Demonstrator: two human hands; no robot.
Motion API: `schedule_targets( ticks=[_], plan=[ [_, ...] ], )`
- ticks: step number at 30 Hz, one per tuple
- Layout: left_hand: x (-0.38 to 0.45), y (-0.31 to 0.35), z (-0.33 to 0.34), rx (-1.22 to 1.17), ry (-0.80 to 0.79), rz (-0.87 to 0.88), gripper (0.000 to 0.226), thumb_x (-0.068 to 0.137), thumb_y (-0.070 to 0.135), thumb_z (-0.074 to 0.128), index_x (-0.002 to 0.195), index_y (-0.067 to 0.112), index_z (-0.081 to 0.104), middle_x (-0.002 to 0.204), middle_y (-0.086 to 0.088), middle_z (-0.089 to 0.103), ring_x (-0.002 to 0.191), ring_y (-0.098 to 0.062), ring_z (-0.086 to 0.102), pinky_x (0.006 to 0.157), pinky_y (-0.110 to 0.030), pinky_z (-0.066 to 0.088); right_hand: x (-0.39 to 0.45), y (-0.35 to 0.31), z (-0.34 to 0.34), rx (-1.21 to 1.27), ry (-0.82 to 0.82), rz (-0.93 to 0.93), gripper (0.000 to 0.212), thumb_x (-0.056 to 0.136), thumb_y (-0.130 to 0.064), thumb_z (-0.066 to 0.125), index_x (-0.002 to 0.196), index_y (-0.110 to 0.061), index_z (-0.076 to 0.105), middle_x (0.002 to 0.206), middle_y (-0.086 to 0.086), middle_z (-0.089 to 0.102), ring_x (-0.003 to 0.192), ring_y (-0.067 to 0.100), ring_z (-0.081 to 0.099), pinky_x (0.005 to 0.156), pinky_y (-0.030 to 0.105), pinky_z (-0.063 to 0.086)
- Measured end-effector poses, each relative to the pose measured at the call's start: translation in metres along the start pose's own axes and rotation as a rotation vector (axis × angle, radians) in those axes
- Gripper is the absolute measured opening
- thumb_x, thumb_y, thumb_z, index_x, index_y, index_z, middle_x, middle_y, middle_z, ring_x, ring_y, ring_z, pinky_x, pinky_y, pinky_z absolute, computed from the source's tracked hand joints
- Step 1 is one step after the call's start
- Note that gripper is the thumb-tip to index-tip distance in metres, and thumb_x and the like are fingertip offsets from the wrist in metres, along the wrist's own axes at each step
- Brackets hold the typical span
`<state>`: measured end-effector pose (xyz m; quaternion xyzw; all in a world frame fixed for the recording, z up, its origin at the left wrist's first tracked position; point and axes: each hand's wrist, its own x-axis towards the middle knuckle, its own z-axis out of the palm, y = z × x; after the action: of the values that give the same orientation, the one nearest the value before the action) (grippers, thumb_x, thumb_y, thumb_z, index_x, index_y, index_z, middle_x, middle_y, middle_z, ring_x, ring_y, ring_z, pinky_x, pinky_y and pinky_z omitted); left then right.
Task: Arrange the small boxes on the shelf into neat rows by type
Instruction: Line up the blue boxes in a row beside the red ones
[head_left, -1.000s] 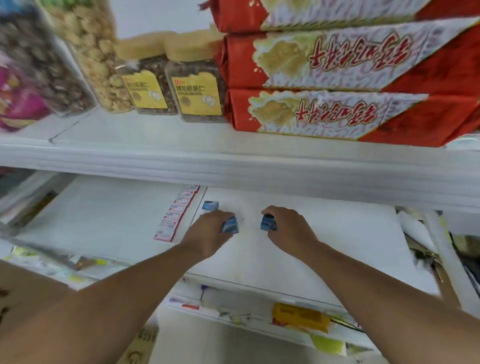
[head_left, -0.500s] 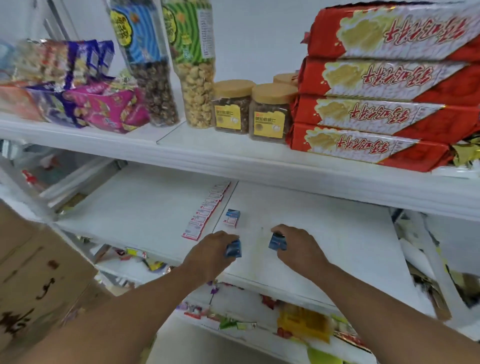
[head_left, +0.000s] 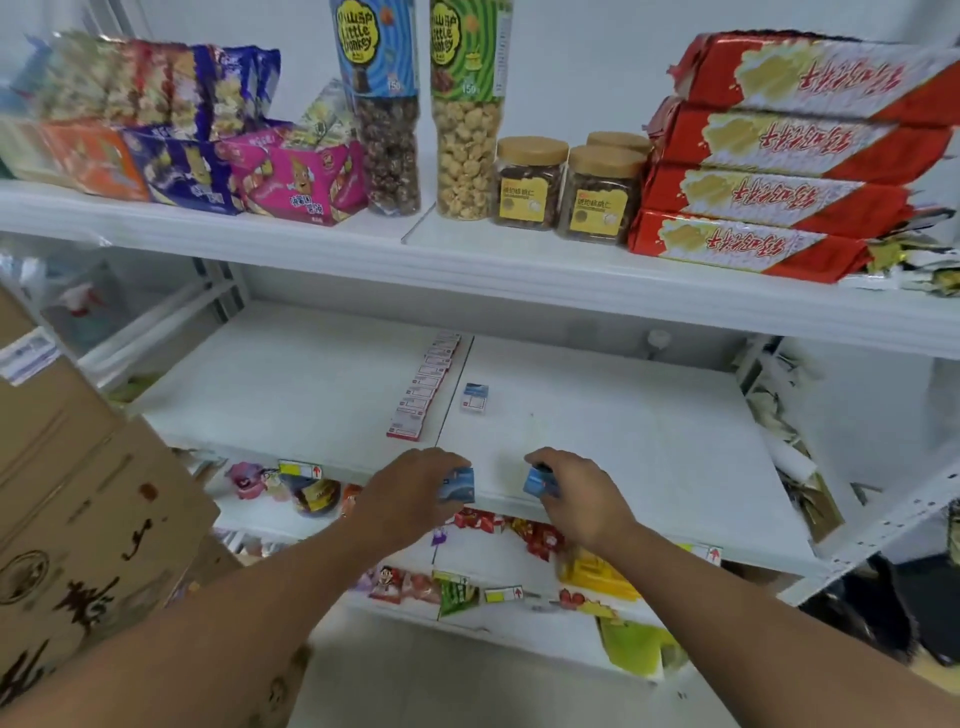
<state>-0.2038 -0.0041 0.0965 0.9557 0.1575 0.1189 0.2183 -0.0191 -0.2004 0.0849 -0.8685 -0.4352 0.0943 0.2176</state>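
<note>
Cardboard box with dark printed marks filled the left edge, standing in front of the white shelving. Above it, on the upper shelf, lay a heap of snack bags in orange, purple and pink, then two tall tubes of popcorn, three tan-lidded jars, and a stack of long red packets at the far right

On the middle shelf a row of small red-and-white boxes ran front to back along the seam between two shelf panels, packed close together. Just to the right of that row, apart from it, one small blue box lay flat on its own

At the front lip of the same shelf the left hand was closed around a small blue box — fingers curled over its top, the box sticking out to the right of the knuckles. Near it, with a clear gap of bare shelf between, the right hand pinched a second blue box the same way, the box poking out on its left side. Whether either box touched the shelf I could not tell

Below the hands the lower shelf held a jumble of small coloured packets. At the far right of the middle shelf, crumpled paper wrappers lay against the upright
</note>
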Motion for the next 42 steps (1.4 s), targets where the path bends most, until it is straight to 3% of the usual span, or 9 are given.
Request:
schedule_targets(
  ticks=[6, 10, 13, 17, 20, 24, 29, 36, 42],
  plan=[
    [0.008, 0.022, -0.008, 0.039, -0.016, -0.055, 0.052, 0.085, 0.038, 0.085, 0.133, 0.03, 0.067, 0.121, 0.01, 0.069, 0.108, -0.012, 0.062, 0.095, -0.035, 0.054, 0.01, 0.011, -0.016, 0.034, 0.018, -0.061, 0.055, 0.092, -0.009, 0.07, 0.142, -0.028, 0.059, 0.137, -0.002, 0.067, 0.122, 0.02, 0.063, 0.104, 0.031, 0.051],
    [0.011, 0.028, -0.008, 0.035, -0.013, -0.121, 0.051, 0.085, 0.034, 0.086, 0.133, 0.027, 0.069, 0.124, 0.008, 0.071, 0.104, -0.005, 0.058, 0.092, -0.024, 0.049, 0.025, 0.025, -0.023, 0.109, 0.014, -0.089, 0.053, 0.093, -0.007, 0.064, 0.142, -0.025, 0.058, 0.137, 0.001, 0.066, 0.122, 0.022, 0.062, 0.101, 0.031, 0.048],
    [0.011, 0.031, -0.001, 0.062, -0.047, -0.14, 0.049, 0.086, 0.03, 0.085, 0.132, 0.025, 0.07, 0.125, 0.005, 0.072, 0.106, -0.011, 0.062, 0.092, -0.03, 0.053, 0.034, 0.035, -0.016, 0.145, -0.002, -0.088, 0.053, 0.093, -0.006, 0.062, 0.143, -0.023, 0.058, 0.136, 0.004, 0.065, 0.122, 0.025, 0.061, 0.1, 0.031, 0.046],
    [0.008, 0.033, 0.002, 0.068, -0.078, -0.163, 0.052, 0.086, 0.03, 0.085, 0.135, 0.028, 0.068, 0.128, 0.007, 0.07, 0.111, -0.013, 0.063, 0.094, -0.032, 0.055, 0.032, 0.038, -0.003, 0.185, -0.054, -0.094, 0.052, 0.095, -0.002, 0.061, 0.145, -0.017, 0.058, 0.132, 0.005, 0.066, 0.119, 0.022, 0.061, 0.089, 0.019, 0.037],
    [0.017, 0.028, 0.0, 0.046, -0.071, -0.186, 0.057, 0.087, 0.029, 0.086, 0.14, 0.026, 0.064, 0.133, 0.008, 0.068, 0.116, -0.012, 0.061, 0.098, -0.027, 0.051, 0.038, 0.036, 0.001, 0.216, -0.057, -0.085, 0.05, 0.097, -0.005, 0.061, 0.145, -0.018, 0.058, 0.136, 0.005, 0.065, 0.123, 0.023, 0.061, 0.097, 0.023, 0.04],
    [0.026, 0.009, -0.001, 0.03, -0.065, -0.184, 0.057, 0.085, 0.036, 0.087, 0.137, 0.031, 0.064, 0.129, 0.011, 0.07, 0.111, -0.009, 0.063, 0.098, -0.027, 0.051, 0.046, 0.03, 0.012, 0.186, -0.06, -0.054, 0.051, 0.095, -0.004, 0.063, 0.144, -0.02, 0.059, 0.136, 0.002, 0.065, 0.123, 0.021, 0.061, 0.102, 0.024, 0.042],
    [0.043, -0.034, -0.001, 0.004, -0.105, -0.133, 0.045, 0.084, 0.047, 0.083, 0.125, 0.04, 0.063, 0.116, 0.017, 0.069, 0.104, -0.007, 0.062, 0.097, -0.036, 0.055, 0.065, 0.02, 0.028, 0.127, -0.011, 0.008, 0.051, 0.094, 0.001, 0.065, 0.141, -0.019, 0.062, 0.135, 0.002, 0.066, 0.122, 0.022, 0.062, 0.103, 0.022, 0.041],
    [0.069, -0.105, 0.005, 0.023, -0.157, 0.042, 0.051, 0.086, 0.038, 0.08, 0.134, 0.038, 0.062, 0.127, 0.014, 0.066, 0.115, -0.013, 0.058, 0.093, -0.037, 0.052, 0.094, -0.005, 0.07, 0.05, 0.021, 0.155, 0.064, 0.084, 0.012, 0.068, 0.135, -0.026, 0.065, 0.128, -0.001, 0.068, 0.115, 0.021, 0.064, 0.106, 0.04, 0.054],
    [0.079, -0.141, 0.014, 0.008, -0.194, 0.046, 0.05, 0.087, 0.042, 0.079, 0.134, 0.039, 0.061, 0.128, 0.014, 0.064, 0.117, -0.011, 0.055, 0.09, -0.033, 0.053, 0.122, -0.033, 0.084, -0.014, -0.005, 0.197, 0.061, 0.088, 0.015, 0.062, 0.138, -0.021, 0.064, 0.134, 0.004, 0.064, 0.123, 0.024, 0.059, 0.11, 0.031, 0.049]
  ],
)
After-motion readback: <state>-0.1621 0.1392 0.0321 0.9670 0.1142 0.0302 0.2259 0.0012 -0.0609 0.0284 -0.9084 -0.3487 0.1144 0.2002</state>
